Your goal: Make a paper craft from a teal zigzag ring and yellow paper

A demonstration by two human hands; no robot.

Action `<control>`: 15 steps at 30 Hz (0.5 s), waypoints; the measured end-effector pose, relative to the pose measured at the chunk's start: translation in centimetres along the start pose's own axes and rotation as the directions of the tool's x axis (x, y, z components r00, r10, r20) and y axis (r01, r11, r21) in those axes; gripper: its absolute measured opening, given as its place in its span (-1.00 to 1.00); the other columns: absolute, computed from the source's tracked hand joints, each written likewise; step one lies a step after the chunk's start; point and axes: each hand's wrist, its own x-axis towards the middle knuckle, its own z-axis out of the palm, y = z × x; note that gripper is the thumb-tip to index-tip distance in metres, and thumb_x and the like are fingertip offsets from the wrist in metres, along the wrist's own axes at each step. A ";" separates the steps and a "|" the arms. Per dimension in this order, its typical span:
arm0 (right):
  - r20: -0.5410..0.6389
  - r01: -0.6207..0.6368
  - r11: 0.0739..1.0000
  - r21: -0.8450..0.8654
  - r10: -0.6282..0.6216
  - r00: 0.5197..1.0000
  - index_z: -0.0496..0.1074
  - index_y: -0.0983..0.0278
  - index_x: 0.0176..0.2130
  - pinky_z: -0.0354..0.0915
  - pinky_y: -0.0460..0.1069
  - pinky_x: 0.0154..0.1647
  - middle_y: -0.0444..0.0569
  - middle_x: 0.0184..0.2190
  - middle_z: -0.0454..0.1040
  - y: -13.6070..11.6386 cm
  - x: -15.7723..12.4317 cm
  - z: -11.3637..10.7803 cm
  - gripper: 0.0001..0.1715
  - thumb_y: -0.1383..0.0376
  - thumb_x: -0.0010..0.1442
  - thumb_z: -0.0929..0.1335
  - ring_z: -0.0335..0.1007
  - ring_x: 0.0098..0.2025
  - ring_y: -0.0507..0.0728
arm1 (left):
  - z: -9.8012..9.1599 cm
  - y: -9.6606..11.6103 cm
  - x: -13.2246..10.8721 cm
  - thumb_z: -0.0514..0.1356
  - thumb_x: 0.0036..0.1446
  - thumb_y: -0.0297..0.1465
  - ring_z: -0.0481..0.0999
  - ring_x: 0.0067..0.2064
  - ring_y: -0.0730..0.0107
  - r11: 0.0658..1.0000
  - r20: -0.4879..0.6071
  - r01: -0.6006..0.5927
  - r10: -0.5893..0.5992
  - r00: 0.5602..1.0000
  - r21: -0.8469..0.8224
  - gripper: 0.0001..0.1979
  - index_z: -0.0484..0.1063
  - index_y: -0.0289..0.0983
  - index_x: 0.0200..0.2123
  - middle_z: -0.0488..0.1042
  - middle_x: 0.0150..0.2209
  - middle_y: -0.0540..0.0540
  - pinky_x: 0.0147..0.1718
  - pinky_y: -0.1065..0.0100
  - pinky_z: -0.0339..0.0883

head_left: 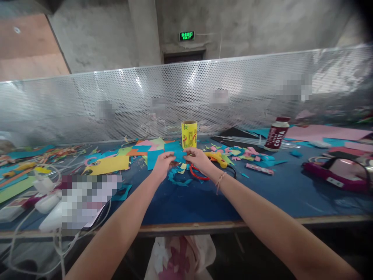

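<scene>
My left hand (163, 163) and my right hand (199, 158) reach far out over the blue table (180, 202) and meet in front of a yellow roll of tape (189, 134). Both pinch a small piece of blue paper (180, 156) between their fingertips. Under the hands lie blue paper offcuts (178, 179) and red-handled scissors (197, 174). A yellow glue gun (217, 157) rests just right of my right hand. A thin cord bracelet hangs at my right wrist.
Coloured paper sheets (109, 164) and scraps cover the table's left and middle. A Costa bottle (276, 134) stands at the right, a pink case (338, 174) beyond it. White cables and chargers (48, 202) lie at the left front. A perforated metal screen (186, 97) backs the table.
</scene>
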 end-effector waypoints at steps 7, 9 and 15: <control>-0.032 0.015 0.998 0.061 -0.013 0.999 0.36 0.28 -0.28 0.27 -0.09 -0.41 -0.14 -0.46 0.37 0.3 0.3 -0.2 -0.69 0.37 -0.14 0.33 0.30 -0.43 -0.02 | 0.0 0.0 -0.1 0.20 -0.22 -0.56 0.39 -0.50 0.53 0.998 0.042 -0.023 0.025 0.999 -0.051 -0.87 0.32 -0.33 -0.49 0.35 -0.56 0.05 -0.35 0.35 0.37; -0.032 -0.010 0.996 0.091 0.013 0.999 0.36 0.29 -0.30 0.28 -0.09 -0.40 -0.12 -0.44 0.39 0.4 0.3 -0.1 -0.71 0.36 -0.15 0.35 0.32 -0.41 -0.02 | 0.0 0.1 -0.2 0.20 -0.23 -0.57 0.41 -0.45 0.51 0.997 0.053 -0.038 0.041 0.998 -0.061 -0.86 0.33 -0.34 -0.48 0.38 -0.53 0.03 -0.30 0.34 0.37; -0.012 -0.058 0.977 0.204 0.062 0.998 0.35 0.29 -0.34 0.30 -0.07 -0.40 -0.19 -0.53 0.36 0.3 0.2 0.2 -0.72 0.31 -0.16 0.39 0.33 -0.50 -0.03 | -0.1 0.1 -0.1 0.21 -0.21 -0.56 0.44 -0.42 0.49 0.994 0.069 -0.031 0.039 0.997 -0.107 -0.81 0.36 -0.36 -0.40 0.42 -0.49 -0.01 -0.25 0.31 0.37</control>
